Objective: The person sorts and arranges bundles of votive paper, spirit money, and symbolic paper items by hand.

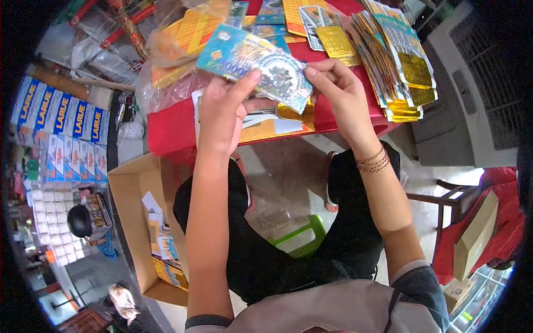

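Between my two hands is a blue joss paper note [258,64], printed with large numerals and a shiny silver round design. My left hand [225,105] grips its lower left part, thumb on top. At its right end my right hand [338,89] pinches the corner between thumb and fingers. Below the note, a sheet with orange and white paper [266,129] lies at the front edge of the red-covered table [172,130]. A thick row of paper bundles [383,61] with gold foil pieces stands at the right. One gold foil sheet [338,44] lies behind my right hand.
Clear plastic wrapping [158,91] and yellow paper packs [191,33] lie at the table's left. An open cardboard box [139,222] with papers inside stands at lower left. A green plastic stool [302,238] is between my legs. Stacked LARUE cartons [61,111] and a cat [123,302] are farther left.
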A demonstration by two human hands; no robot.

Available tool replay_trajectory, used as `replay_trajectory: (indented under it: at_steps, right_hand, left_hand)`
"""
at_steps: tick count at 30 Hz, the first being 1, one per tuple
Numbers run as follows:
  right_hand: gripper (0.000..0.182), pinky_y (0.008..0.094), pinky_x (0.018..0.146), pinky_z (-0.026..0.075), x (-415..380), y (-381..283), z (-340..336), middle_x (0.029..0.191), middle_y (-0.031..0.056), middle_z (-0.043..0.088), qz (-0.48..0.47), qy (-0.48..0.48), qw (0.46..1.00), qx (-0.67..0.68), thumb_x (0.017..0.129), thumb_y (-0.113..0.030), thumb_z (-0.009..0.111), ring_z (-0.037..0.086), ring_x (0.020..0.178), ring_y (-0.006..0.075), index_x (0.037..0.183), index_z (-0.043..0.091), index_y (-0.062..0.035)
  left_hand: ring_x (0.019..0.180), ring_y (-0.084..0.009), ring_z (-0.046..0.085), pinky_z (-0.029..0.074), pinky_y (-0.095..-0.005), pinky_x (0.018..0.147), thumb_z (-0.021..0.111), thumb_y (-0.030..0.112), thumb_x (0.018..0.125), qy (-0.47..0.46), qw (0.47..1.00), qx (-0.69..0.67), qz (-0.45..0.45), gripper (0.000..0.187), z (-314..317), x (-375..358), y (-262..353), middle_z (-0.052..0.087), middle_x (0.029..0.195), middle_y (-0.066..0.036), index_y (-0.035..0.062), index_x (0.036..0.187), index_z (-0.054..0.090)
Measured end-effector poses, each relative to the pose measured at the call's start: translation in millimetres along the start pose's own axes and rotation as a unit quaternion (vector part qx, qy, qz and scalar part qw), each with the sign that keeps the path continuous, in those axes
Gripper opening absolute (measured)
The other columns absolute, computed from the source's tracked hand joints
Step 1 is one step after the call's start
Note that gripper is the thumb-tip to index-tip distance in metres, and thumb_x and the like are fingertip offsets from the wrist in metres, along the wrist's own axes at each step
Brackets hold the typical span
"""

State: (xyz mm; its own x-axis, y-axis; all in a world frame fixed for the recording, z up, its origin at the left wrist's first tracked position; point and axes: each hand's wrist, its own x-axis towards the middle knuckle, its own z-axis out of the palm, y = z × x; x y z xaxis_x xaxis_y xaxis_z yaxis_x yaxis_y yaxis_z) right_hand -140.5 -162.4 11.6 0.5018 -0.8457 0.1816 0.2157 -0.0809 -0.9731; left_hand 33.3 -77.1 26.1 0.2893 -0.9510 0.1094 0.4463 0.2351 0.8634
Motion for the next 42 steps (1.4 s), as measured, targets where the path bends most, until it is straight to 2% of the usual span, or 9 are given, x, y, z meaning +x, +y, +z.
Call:
replay_trajectory:
  at_steps: [2,6,8,12,19,21,25,33,42]
  right_hand:
    - [0.015,0.0203,0.066,0.043,-2.5,-3.2,-1.0,0.079,0.0004,0.061,-0.004,0.013,1.0,0.014,0.088,-0.014,0.063,0.054,0.072,0.0052,0.095,0.061,-0.0005]
    - [0.015,0.0222,0.071,0.046,-4.3,-3.6,-3.5,0.082,0.0018,0.064,-0.033,0.0,0.999,-0.01,0.086,-0.012,0.064,0.057,0.079,0.0059,0.095,0.064,-0.0001]
    - [0.015,0.0227,0.073,0.046,-2.9,-0.6,-4.3,0.084,0.0026,0.065,-0.105,0.035,0.992,-0.066,0.084,-0.011,0.066,0.058,0.08,0.0071,0.096,0.067,-0.0019]
    - [0.014,0.0241,0.069,0.046,-0.2,-4.4,-10.9,0.084,0.0048,0.063,-0.238,0.066,0.941,-0.231,0.079,-0.009,0.07,0.059,0.078,0.0121,0.092,0.07,-0.0045]
    - [0.01,0.0247,0.067,0.045,-0.5,-2.9,-6.5,0.087,0.0043,0.061,-0.189,0.073,0.964,-0.174,0.078,-0.01,0.07,0.057,0.079,0.012,0.086,0.069,-0.0039]
    - [0.009,0.0258,0.069,0.046,0.3,-3.8,-4.4,0.087,0.0049,0.062,-0.136,0.08,0.98,-0.117,0.078,-0.009,0.07,0.058,0.082,0.0141,0.085,0.068,-0.0033]
    - [0.01,0.0304,0.076,0.047,0.6,-5.0,-5.5,0.088,0.007,0.063,-0.241,0.06,0.948,-0.197,0.077,-0.008,0.07,0.059,0.086,0.0197,0.085,0.067,-0.0025]
    - [0.011,0.0301,0.077,0.047,-2.7,-4.6,-1.9,0.092,0.0073,0.062,-0.184,0.066,0.972,-0.128,0.076,-0.008,0.07,0.058,0.089,0.0196,0.084,0.066,-0.0013]
    - [0.008,0.032,0.085,0.042,0.2,-2.8,-11.8,0.098,0.0079,0.058,-0.187,0.005,0.962,-0.201,0.081,-0.008,0.064,0.054,0.095,0.0206,0.083,0.062,-0.0003]
  left_hand:
    - [0.091,-0.021,0.065,0.058,-0.0391,0.07,0.063,0.009,0.084,-0.023,0.999,0.01,-0.035,0.032,6.6,0.2,-3.9,0.063,0.104,-0.011,-0.0019,0.113,0.052]
    - [0.089,-0.0209,0.065,0.06,-0.0416,0.066,0.064,0.008,0.082,0.014,0.999,-0.002,-0.051,0.036,24.2,1.5,-18.7,0.062,0.103,-0.011,-0.0003,0.114,0.051]
    - [0.087,-0.0203,0.066,0.06,-0.0397,0.067,0.066,0.007,0.081,0.076,0.996,-0.009,-0.039,0.037,28.5,4.3,-24.3,0.062,0.101,-0.01,0.0001,0.114,0.051]
    - [0.085,-0.0195,0.066,0.06,-0.0371,0.067,0.067,0.007,0.08,0.087,0.996,-0.021,-0.016,0.037,34.8,7.1,-25.0,0.062,0.1,-0.01,0.0005,0.113,0.051]
    - [0.086,-0.0162,0.065,0.055,-0.0303,0.074,0.068,0.005,0.079,0.098,0.994,-0.041,-0.029,0.036,31.7,9.9,-28.6,0.063,0.099,-0.008,0.0014,0.111,0.053]
    - [0.086,-0.0155,0.064,0.054,-0.0292,0.075,0.068,0.005,0.079,0.093,0.995,-0.032,-0.028,0.035,32.1,8.2,-26.4,0.063,0.099,-0.008,0.0015,0.111,0.054]
    - [0.086,-0.0148,0.064,0.054,-0.0283,0.074,0.069,0.005,0.078,0.091,0.994,-0.042,-0.033,0.034,34.4,2.9,-20.2,0.063,0.099,-0.007,0.0014,0.109,0.054]
    - [0.087,-0.0143,0.064,0.054,-0.0274,0.074,0.07,0.004,0.077,0.069,0.996,-0.04,-0.04,0.033,35.0,-1.5,-14.2,0.064,0.097,-0.006,0.0011,0.108,0.056]
    - [0.084,-0.0137,0.064,0.052,-0.0285,0.074,0.071,0.004,0.076,0.066,0.997,0.019,-0.023,0.029,29.9,0.3,-20.9,0.065,0.094,-0.006,0.0012,0.102,0.058]
